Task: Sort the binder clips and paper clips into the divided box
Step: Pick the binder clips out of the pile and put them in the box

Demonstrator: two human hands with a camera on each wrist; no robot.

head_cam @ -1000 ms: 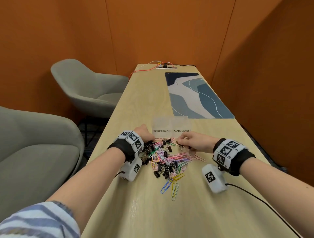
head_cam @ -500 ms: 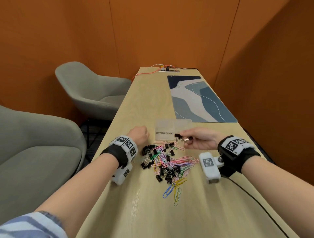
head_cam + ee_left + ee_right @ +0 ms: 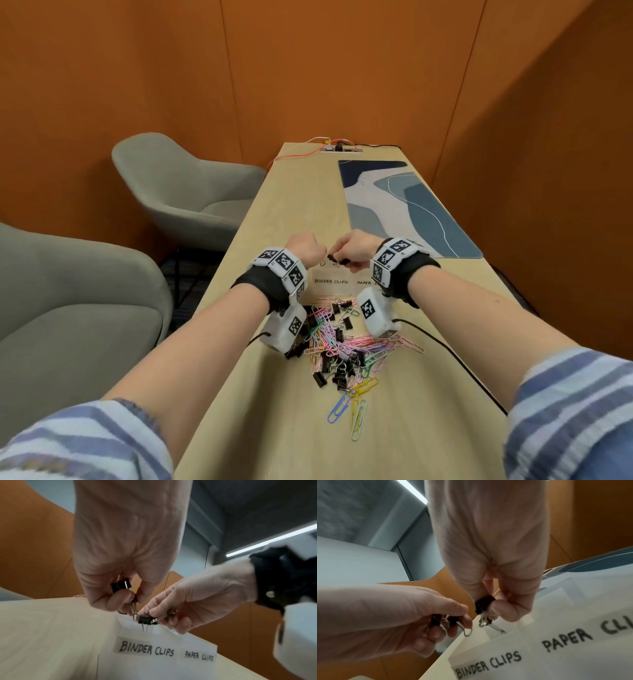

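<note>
Moved: both hands have lifted off the pile and now meet over the divided box [image 3: 330, 286], at its "BINDER CLIPS" side.
Left hand [image 3: 306, 247]: fingers curled, pinching two black binder clips [image 3: 444, 620].
Right hand [image 3: 356, 247]: fingertips pinching a small bunch of binder clips [image 3: 145, 619]; exact count unclear.
Why: held directly above that compartment, probably for dropping.
Pile [image 3: 342, 342]: mixed clips, nearer the wrists.

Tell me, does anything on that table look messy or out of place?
Only the unsorted heap of black binder clips and coloured paper clips, tangled together on the table just before the divided box. A few paper clips lie strayed nearest the person.
</note>
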